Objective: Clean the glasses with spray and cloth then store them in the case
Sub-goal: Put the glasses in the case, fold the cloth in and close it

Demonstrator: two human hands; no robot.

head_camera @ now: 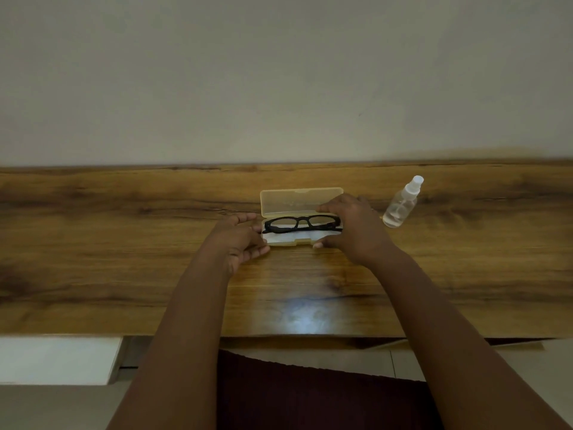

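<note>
Black-framed glasses [302, 223] lie folded inside a translucent yellowish case [293, 200], whose lid stands up behind them. A white cloth [290, 237] lies in the case under the glasses. My left hand [238, 243] is at the case's left end, fingers curled and touching its edge. My right hand [356, 231] spans the right end, with fingers on the lid's lower right part and the thumb at the case's front edge. A small clear spray bottle [401, 203] with a white nozzle stands to the right of the case, apart from my right hand.
Everything sits on a wooden table [124, 243] against a plain wall [279, 72]. The table's near edge runs below my forearms. A dark red fabric [310, 395] lies below the table edge, and a white panel [55, 361] shows at lower left.
</note>
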